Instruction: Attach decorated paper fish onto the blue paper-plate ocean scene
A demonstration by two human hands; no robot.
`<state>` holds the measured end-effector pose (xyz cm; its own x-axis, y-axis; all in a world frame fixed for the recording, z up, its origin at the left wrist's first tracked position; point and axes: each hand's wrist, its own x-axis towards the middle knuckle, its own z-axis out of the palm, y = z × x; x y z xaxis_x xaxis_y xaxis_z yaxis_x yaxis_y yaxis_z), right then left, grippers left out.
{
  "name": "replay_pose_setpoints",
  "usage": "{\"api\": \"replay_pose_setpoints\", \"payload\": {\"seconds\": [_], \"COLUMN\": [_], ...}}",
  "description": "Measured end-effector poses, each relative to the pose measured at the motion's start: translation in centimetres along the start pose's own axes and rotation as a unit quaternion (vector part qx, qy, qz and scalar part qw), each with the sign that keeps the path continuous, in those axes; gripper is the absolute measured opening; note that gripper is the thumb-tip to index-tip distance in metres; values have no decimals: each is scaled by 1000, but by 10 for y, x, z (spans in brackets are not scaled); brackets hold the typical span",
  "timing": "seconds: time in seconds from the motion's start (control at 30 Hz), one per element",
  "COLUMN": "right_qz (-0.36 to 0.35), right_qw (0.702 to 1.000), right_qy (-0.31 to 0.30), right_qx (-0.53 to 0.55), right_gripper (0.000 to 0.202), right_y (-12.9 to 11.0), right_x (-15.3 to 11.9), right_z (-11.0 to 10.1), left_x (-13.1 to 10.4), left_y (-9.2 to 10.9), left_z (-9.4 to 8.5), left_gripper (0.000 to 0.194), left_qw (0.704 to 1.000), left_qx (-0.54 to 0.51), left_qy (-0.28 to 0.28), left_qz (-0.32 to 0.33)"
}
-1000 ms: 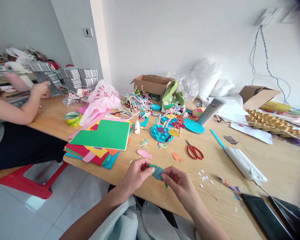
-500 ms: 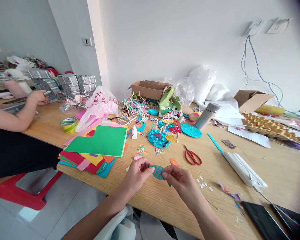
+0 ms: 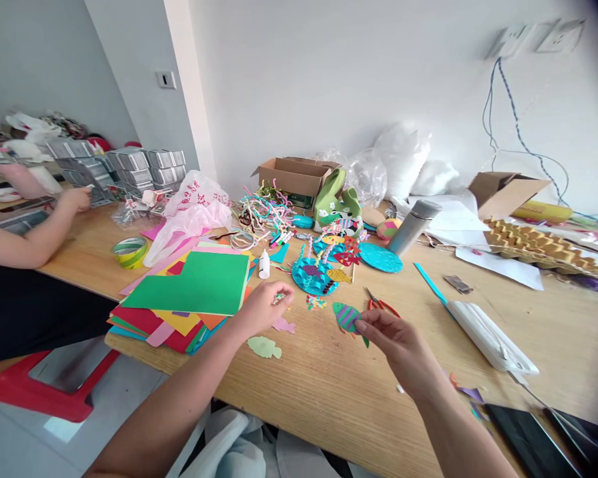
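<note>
A green paper fish with purple stripes (image 3: 346,317) hangs from the pinched fingers of my right hand (image 3: 396,342), above the wooden table. My left hand (image 3: 266,307) is over a small pile of paper bits, its thumb and fingertips close together; what they hold, if anything, is too small to name. A pale green paper fish (image 3: 264,347) and a pink one (image 3: 283,325) lie below it. Red-handled scissors (image 3: 383,307) lie partly behind my right hand. Beyond stands a blue round craft piece (image 3: 313,275) with paper fish on it.
Stacked coloured paper (image 3: 194,282), yellow-green tape (image 3: 130,252) and a white glue bottle (image 3: 264,265) are at left. A steel flask (image 3: 413,228) and a white power bank (image 3: 493,337) are at right. A person's arm (image 3: 50,222) reaches in at far left.
My left hand has let go of the striped fish and moved up and left to the paper bits. My right hand has carried the fish up and right. The view has shifted slightly.
</note>
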<state>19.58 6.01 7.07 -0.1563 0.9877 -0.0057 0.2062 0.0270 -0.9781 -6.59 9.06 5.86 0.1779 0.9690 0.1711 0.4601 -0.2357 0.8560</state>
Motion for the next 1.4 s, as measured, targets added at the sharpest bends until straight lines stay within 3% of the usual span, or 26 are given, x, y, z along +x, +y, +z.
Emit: {"api": "replay_pose_setpoints", "payload": {"seconds": [0.17,0.33,0.53,0.77,1.0,1.17,1.4], "right_qz": [-25,-77,-100,-79,-76,-54,-28], "right_qw": [997,989,988,993,991,992,992], "right_qy": [65,120,106,43,30,-4,9], "right_qx": [-30,-26,-43,-76,-106,-113,-121], "right_gripper": [39,36,32,29,30,31,30], "right_y": [-15,-31,-35,-34,-30,-28,-30], "right_x": [32,83,137,163,181,186,184], "right_z": [-23,-29,-27,-28,-28,-23,-22], "left_x": [48,93,128,147,161,164,164], "left_y": [-8,-1,7,1,-9,-15,-21], "left_z": [-12,-10,-5,-6,-3,2,11], "left_gripper": [20,18,17,18,18,19,29], "left_qw": [998,995,994,994,997,996,987], "left_qx": [-4,-64,-58,-84,-54,-86,-159], "left_qy": [51,68,74,62,45,20,29], "left_qz": [28,34,60,40,35,15,-3]}}
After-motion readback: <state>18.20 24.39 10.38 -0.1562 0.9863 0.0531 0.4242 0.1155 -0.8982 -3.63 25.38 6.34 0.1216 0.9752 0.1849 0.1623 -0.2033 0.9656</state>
